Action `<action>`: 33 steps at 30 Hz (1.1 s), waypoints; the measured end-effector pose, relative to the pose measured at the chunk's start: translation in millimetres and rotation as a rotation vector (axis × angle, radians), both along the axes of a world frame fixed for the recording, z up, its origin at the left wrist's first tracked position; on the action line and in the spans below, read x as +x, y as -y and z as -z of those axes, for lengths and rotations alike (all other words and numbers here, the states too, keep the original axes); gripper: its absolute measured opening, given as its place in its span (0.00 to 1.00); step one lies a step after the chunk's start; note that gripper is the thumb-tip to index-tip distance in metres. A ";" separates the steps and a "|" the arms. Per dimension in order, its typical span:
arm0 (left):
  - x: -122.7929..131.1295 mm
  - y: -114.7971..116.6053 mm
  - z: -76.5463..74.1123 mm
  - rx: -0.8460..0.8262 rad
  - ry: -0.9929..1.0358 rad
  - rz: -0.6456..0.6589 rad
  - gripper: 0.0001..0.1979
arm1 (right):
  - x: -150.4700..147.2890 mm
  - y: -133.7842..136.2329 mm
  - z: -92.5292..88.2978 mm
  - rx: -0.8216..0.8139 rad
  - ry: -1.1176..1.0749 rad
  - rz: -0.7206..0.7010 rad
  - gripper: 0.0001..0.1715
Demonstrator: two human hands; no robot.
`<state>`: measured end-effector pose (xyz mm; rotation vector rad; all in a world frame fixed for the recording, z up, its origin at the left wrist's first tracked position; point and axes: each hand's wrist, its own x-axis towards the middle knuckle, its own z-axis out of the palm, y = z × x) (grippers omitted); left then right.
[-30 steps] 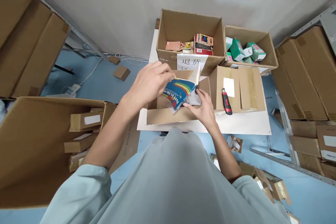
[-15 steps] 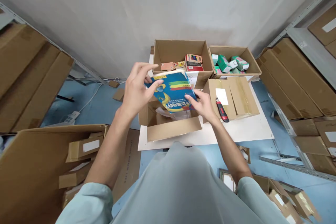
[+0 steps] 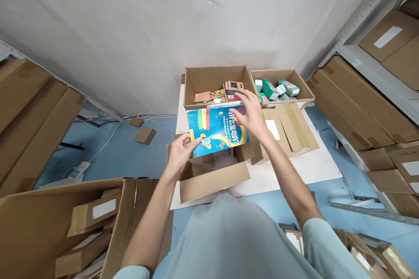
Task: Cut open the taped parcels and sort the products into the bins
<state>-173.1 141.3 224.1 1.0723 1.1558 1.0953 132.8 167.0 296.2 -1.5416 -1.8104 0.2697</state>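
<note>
Middle of frame: book (image 3: 214, 127) held above open box (image 3: 214, 183)

Left hand (image 3: 180, 154) pinches book's lower-left corner; right hand (image 3: 251, 117) at upper right, fingers spread, grip can't be told. Box opening done, book clear of it; not set down.

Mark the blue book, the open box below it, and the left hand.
Blue book (image 3: 218, 129): head view, middle of the cover.
Open box (image 3: 214, 184): head view, near flap.
Left hand (image 3: 179, 156): head view, back of the hand.

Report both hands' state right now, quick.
Left hand: closed, holding the blue book by its near left corner.
Right hand: open, at the book's right end; contact unclear.
</note>
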 end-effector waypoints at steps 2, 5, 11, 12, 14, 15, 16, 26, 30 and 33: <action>9.6 9.6 15.6 -0.045 0.095 -0.114 0.39 | 0.9 13.6 17.4 0.058 -0.170 0.195 0.47; 26.3 26.7 28.5 -0.071 0.230 -0.213 0.40 | -11.8 41.4 48.9 -0.073 -0.582 0.346 0.67; 60.1 58.0 30.4 -0.146 0.362 -0.199 0.40 | -61.8 70.3 73.4 -0.166 -1.132 0.154 0.41; 62.7 60.7 29.8 -0.160 0.365 -0.187 0.41 | -65.0 69.6 72.3 -0.147 -1.146 0.164 0.38; 65.1 63.5 27.8 -0.173 0.351 -0.179 0.42 | -65.6 64.9 69.6 -0.157 -1.153 0.167 0.35; 65.6 63.7 26.2 -0.166 0.333 -0.187 0.41 | -64.0 61.4 68.8 -0.181 -1.154 0.154 0.36; 65.9 63.2 24.2 -0.144 0.308 -0.206 0.40 | -61.8 57.5 68.4 -0.202 -1.152 0.145 0.38; 49.3 45.5 16.9 0.382 -0.286 -0.198 0.08 | -42.1 50.9 25.8 -0.294 -1.097 0.098 0.42; 31.1 37.1 21.8 0.481 -0.330 -0.074 0.07 | -41.9 51.9 12.0 -0.402 -1.176 -0.028 0.41; 28.7 32.9 20.9 0.474 -0.351 0.031 0.08 | -42.4 48.5 22.8 -0.359 -1.201 0.025 0.42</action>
